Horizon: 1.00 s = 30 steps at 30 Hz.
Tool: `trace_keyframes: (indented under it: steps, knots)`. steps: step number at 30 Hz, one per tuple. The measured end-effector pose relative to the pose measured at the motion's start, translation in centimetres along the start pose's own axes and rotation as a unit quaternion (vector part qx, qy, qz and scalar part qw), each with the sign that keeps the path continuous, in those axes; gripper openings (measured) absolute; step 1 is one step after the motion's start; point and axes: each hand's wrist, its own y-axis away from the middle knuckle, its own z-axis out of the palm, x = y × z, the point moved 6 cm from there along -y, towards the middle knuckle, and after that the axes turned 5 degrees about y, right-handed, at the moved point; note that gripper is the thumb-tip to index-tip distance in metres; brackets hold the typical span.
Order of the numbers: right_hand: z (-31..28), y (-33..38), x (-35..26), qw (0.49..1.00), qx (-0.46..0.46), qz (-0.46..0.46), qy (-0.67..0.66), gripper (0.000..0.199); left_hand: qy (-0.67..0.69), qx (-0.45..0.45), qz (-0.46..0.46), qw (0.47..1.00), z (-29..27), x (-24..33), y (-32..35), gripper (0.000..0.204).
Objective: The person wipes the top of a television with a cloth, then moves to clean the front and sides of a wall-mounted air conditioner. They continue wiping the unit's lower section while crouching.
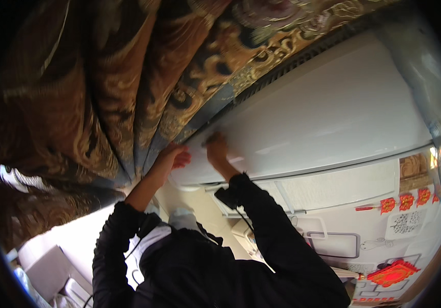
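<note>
A long white wall air conditioner [323, 108] with a smooth, curved casing runs from the middle to the upper right. My right hand [219, 150] is pressed near its left end, fingers closed over something small and dark that blur keeps me from making out. Just left of it, my left hand [174, 158] is raised by the unit's end, its fingers loosely bent and apart, holding nothing. A patterned brown and gold curtain [113, 77] hangs in folds beside and above my left hand.
Clear plastic film [418, 77] wraps the unit's right end. A red hanging decoration [394, 273] and a string of small red ornaments [406, 201] are on the patterned wall at right. At lower left is a grey seat-like object [56, 269]. A dark device [226, 196] is on my right wrist.
</note>
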Motion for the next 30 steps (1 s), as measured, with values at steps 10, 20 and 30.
trace_keyframes:
  steps: [10,20,30]
  knots:
    - [-26.2,-0.5,7.8,0.952,0.099,-0.278,-0.085,0.019,-0.035,-0.141,-0.014,0.989,7.3,-0.1,-2.5,0.024]
    - [-58.9,-3.8,14.3,0.883,0.396,-0.212,0.139,0.062,-0.064,-0.212,-0.040,0.974,13.0,-1.1,-2.6,0.025]
    - [-34.9,4.0,11.4,0.948,0.173,-0.268,0.000,0.023,-0.062,-0.240,0.095,0.964,15.9,4.4,-0.4,0.025]
